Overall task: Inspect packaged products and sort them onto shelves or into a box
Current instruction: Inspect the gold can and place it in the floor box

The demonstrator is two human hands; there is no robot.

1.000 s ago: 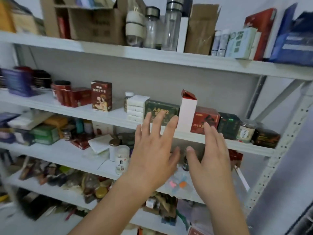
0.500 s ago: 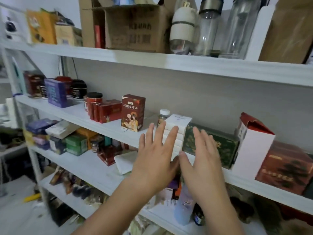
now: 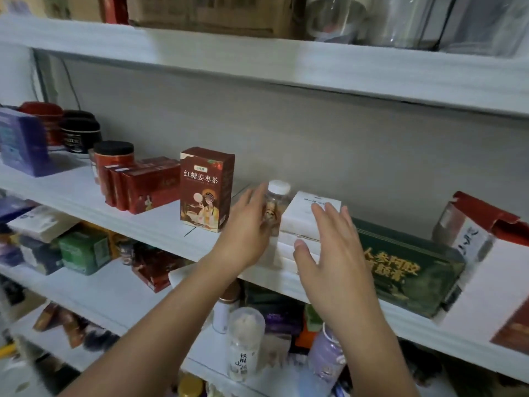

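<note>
Packaged products line the middle shelf point(image 3: 86, 193). At the far left stand a purple box point(image 3: 21, 141) and dark-lidded jars point(image 3: 80, 133), then a red jar point(image 3: 113, 156) and a row of flat red boxes point(image 3: 148, 184) on edge. A tall red tea box point(image 3: 204, 187) stands upright, long axis vertical, with its printed front facing out.

Next the left hand point(image 3: 246, 230) lies with straight fingers against the left side of a small clear bottle point(image 3: 276, 202), which is upright with its white cap on top. Just beside it is a stack of white boxes point(image 3: 303, 216) lying flat with their ends facing out. The right hand point(image 3: 335, 253) is spread open in front of the stack; I cannot tell whether it touches.

A green box point(image 3: 406, 270) with gold lettering lies lengthwise along the shelf. Beside it stands a white carton point(image 3: 481, 270) with its red flap open.
</note>
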